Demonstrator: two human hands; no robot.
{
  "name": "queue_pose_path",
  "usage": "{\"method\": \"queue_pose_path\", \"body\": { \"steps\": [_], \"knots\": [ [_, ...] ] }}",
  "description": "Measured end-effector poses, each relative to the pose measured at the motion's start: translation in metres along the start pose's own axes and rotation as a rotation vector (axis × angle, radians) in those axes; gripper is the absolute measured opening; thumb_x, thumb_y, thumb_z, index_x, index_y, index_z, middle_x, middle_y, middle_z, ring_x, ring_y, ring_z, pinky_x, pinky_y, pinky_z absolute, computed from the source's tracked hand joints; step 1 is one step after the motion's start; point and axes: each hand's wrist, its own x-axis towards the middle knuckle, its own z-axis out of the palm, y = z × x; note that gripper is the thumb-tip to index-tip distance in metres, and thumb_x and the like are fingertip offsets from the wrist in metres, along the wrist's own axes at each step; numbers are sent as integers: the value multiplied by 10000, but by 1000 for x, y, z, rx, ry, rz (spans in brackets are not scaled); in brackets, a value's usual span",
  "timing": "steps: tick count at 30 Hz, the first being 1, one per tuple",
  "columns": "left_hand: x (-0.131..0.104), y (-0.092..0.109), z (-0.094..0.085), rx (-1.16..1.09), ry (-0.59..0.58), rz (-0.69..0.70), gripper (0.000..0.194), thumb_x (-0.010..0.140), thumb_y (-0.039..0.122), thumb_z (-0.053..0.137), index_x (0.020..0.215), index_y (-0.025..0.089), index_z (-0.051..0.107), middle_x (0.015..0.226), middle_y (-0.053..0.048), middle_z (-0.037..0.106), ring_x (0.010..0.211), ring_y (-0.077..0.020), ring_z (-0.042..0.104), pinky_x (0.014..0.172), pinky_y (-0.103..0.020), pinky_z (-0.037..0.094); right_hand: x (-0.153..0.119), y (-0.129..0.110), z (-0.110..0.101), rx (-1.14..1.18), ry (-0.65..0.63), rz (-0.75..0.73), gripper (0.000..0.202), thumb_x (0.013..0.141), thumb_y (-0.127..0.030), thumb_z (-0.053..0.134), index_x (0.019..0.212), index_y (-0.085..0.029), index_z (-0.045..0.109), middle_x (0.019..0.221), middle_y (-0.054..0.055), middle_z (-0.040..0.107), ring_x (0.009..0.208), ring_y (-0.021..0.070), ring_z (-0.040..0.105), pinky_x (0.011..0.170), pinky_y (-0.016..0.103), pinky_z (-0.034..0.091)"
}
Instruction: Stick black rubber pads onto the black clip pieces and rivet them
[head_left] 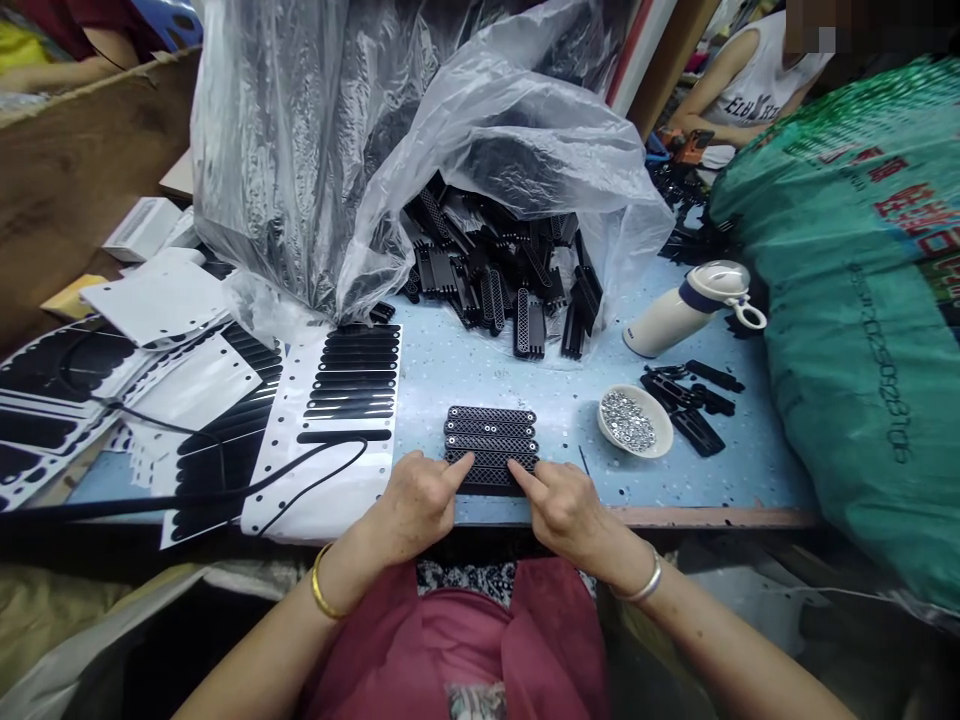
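A row of black plastic strips (pixel 491 442) with a mesh pattern lies side by side on the light blue table. Small silver rings sit at the ends of some strips, and a pair lies near the middle of one. My left hand (pixel 420 500) is closed at the row's near left corner, one finger stretched onto the nearest strips. At the near right corner my right hand (pixel 566 510) is closed the same way, one fingertip on the mesh. The curled fingers are partly hidden. Small silver rings fill a white bowl (pixel 636 421) to the right.
A clear plastic bag (pixel 510 130) spills black strips (pixel 491 290) at the back. Sheets of black stickers (pixel 322 480) and a black cable (pixel 225 497) lie left. A white bottle (pixel 671 315), loose black parts (pixel 694 400) and a bulging green sack (pixel 862 330) stand right. Two people sit beyond.
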Motion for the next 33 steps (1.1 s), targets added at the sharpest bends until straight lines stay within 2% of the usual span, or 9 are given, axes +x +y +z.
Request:
{"method": "queue_pose_path", "body": {
  "steps": [4, 9, 15, 19, 23, 33],
  "knots": [
    [-6, -4, 2, -17, 21, -14, 462, 752, -10, 388, 1176, 113, 523, 603, -6, 618, 513, -166, 558, 533, -301, 440, -12, 9, 1, 16, 59, 34, 535, 745, 19, 412, 1240, -97, 580, 668, 35, 504, 596, 160, 419, 540, 282, 357],
    [-12, -7, 2, -24, 45, -19, 464, 774, -11, 372, 1203, 118, 494, 597, 11, 609, 505, -164, 540, 543, -313, 444, -20, 16, 3, 26, 130, 76, 432, 830, 10, 412, 1196, -119, 602, 619, 11, 493, 555, 140, 417, 523, 271, 341],
    [-16, -8, -2, -17, 51, -27, 477, 755, -18, 383, 1196, 111, 512, 583, 12, 582, 498, -163, 523, 521, -303, 431, -18, 16, 1, 278, 149, 157, 423, 891, -30, 412, 1262, -160, 567, 635, -4, 503, 542, 126, 478, 530, 253, 437],
    [-20, -8, -6, 2, 59, -26, 546, 734, -21, 383, 1249, 131, 481, 594, 16, 580, 500, -159, 518, 516, -292, 427, -13, 16, -1, 433, 156, 174, 440, 895, -40, 422, 1282, -199, 558, 823, 67, 626, 713, 159, 623, 630, 282, 554],
    [-22, -9, -9, 6, 64, -41, 512, 746, -23, 387, 1220, 129, 506, 596, 12, 592, 500, -152, 525, 499, -280, 410, -15, 17, 3, 410, 188, 170, 427, 894, -44, 428, 1258, -202, 587, 1011, 127, 670, 929, 213, 667, 753, 351, 601],
    [-25, -13, -5, -183, 73, -124, 442, 835, 5, 379, 1221, 145, 541, 596, 30, 621, 493, -127, 539, 534, -267, 440, -15, 20, 8, 441, 233, 125, 427, 888, -34, 462, 1262, -200, 582, 1046, 127, 697, 964, 214, 682, 792, 357, 607]
  ]
}}
